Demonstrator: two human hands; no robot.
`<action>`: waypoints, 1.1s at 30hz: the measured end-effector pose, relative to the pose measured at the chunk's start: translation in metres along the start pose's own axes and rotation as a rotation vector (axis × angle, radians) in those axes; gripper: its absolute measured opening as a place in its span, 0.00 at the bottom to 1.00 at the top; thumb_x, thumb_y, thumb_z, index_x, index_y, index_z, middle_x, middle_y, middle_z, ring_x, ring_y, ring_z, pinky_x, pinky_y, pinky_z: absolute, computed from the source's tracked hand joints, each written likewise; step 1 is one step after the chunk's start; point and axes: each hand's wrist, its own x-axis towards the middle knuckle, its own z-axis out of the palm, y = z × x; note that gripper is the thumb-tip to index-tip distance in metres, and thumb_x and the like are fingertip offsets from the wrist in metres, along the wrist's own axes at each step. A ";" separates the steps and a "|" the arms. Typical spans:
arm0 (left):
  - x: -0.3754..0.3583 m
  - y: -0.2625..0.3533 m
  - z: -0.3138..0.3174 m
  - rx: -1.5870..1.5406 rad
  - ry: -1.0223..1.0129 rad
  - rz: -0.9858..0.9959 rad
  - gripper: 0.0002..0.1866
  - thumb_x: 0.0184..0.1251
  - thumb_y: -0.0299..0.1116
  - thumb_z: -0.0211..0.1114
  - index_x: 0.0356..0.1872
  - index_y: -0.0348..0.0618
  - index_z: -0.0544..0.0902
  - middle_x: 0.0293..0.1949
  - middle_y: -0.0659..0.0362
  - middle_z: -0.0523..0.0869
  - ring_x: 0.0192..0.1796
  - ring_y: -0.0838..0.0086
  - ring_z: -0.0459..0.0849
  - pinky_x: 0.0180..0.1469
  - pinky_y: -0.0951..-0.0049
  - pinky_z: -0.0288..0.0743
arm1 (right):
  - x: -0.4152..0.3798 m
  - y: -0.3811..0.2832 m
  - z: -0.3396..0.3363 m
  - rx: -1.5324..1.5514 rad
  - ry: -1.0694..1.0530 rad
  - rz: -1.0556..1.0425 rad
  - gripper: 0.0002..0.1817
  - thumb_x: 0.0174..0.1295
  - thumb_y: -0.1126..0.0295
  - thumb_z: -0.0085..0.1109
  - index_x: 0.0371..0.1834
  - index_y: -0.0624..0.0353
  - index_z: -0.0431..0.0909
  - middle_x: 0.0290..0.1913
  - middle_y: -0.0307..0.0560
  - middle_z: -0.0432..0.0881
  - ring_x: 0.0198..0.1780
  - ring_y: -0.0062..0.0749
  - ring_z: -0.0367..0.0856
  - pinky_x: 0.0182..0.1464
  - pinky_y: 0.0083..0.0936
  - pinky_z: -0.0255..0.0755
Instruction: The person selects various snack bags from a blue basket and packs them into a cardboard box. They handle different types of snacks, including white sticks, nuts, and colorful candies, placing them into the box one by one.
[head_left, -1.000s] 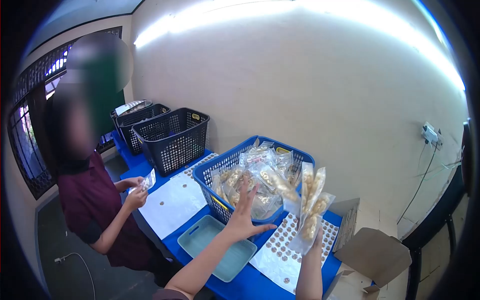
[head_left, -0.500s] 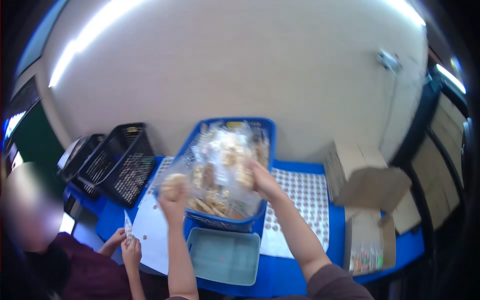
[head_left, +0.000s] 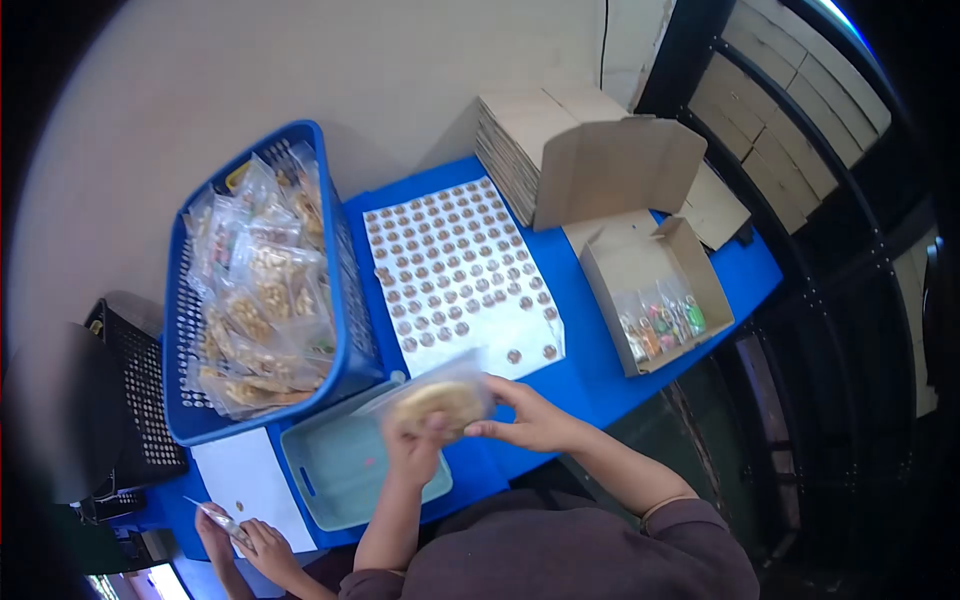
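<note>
Between my two hands is a clear plastic bag (head_left: 452, 402) with pale yellow contents, somewhat blurred. My left hand (head_left: 414, 455) grips its lower left side, thumb across the front. The fingers and thumb of my right hand (head_left: 525, 418) pinch the bag's right edge. Below my left hand lies a shallow grey-green tray (head_left: 330, 495). To the left, a blue basket (head_left: 352, 330) is heaped with similar clear bags (head_left: 265, 280). Just beyond my hands, a white sheet (head_left: 480, 340) carries rows of small round brown pieces.
An open cardboard box (head_left: 708, 275) at right holds several small clear packets (head_left: 660, 318); flat cardboard (head_left: 505, 150) is stacked behind it. Black baskets (head_left: 135, 390) stand at far left. A co-worker's hands (head_left: 245, 540) hold a small packet near another white sheet (head_left: 245, 470).
My view has swung right and downward. My hands, apart at the blue basket before, have come together in front of it over the tray's edge, with the bag held between them.
</note>
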 end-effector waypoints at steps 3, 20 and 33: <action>0.005 -0.013 0.030 -0.168 -0.169 -0.244 0.27 0.66 0.41 0.66 0.59 0.37 0.68 0.55 0.51 0.76 0.50 0.67 0.80 0.51 0.72 0.73 | -0.034 0.004 -0.023 -0.119 0.007 0.262 0.27 0.65 0.64 0.60 0.65 0.64 0.67 0.58 0.51 0.75 0.56 0.31 0.74 0.59 0.29 0.69; -0.008 0.027 0.339 -0.472 -0.362 -0.386 0.23 0.69 0.26 0.56 0.64 0.36 0.64 0.59 0.54 0.75 0.61 0.70 0.74 0.62 0.72 0.67 | -0.237 0.011 -0.231 -0.216 0.572 -0.003 0.39 0.63 0.66 0.62 0.75 0.55 0.53 0.67 0.55 0.63 0.64 0.38 0.66 0.63 0.33 0.64; -0.017 0.021 0.457 -0.429 -0.609 -0.495 0.24 0.68 0.35 0.64 0.59 0.36 0.68 0.54 0.55 0.77 0.55 0.74 0.77 0.57 0.74 0.71 | -0.332 0.059 -0.294 0.510 0.644 0.176 0.15 0.70 0.68 0.53 0.56 0.64 0.74 0.49 0.39 0.81 0.47 0.18 0.78 0.52 0.19 0.72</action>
